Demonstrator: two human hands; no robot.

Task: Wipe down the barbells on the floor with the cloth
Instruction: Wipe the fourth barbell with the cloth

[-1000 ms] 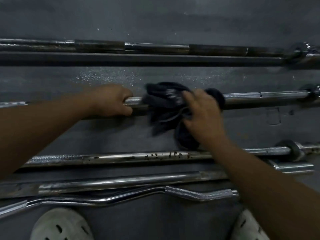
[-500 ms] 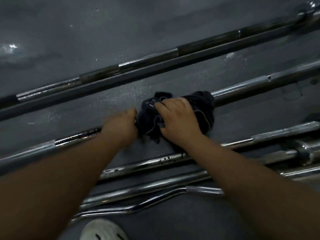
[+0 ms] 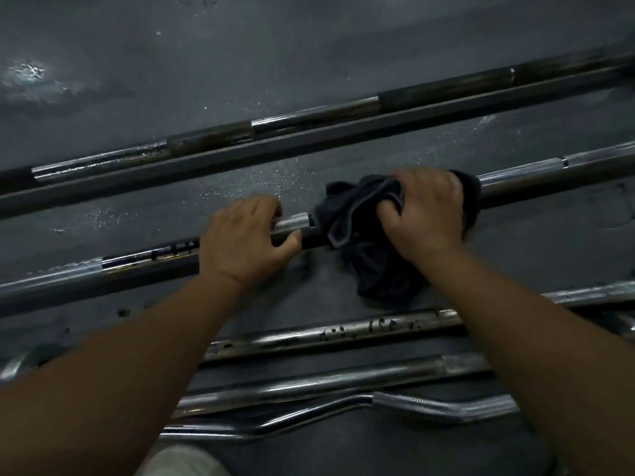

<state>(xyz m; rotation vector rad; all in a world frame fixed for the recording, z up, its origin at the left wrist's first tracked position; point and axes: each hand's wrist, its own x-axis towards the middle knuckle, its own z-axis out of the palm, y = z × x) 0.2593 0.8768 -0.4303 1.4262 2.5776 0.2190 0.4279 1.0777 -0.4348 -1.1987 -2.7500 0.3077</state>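
Several steel barbells lie side by side on the dark floor. My left hand [image 3: 245, 240] grips the second barbell [image 3: 536, 171] at its knurled part. Just to the right, my right hand [image 3: 424, 214] presses a dark crumpled cloth [image 3: 354, 218] around the same bar. The cloth wraps the shaft and its loose end hangs down onto the floor. A short stretch of knurled steel shows between the two hands.
A rusty barbell [image 3: 309, 116] lies farther away. Nearer me are a pitted barbell [image 3: 343, 333], a plain bar [image 3: 326, 381] and a bent curl bar [image 3: 429, 407]. A pale shoe [image 3: 182, 462] shows at the bottom edge. The grey floor [image 3: 240, 46] lies beyond.
My right hand has slid the cloth to the right along the bar, opening a gap from my left hand. The view has also shifted slightly.
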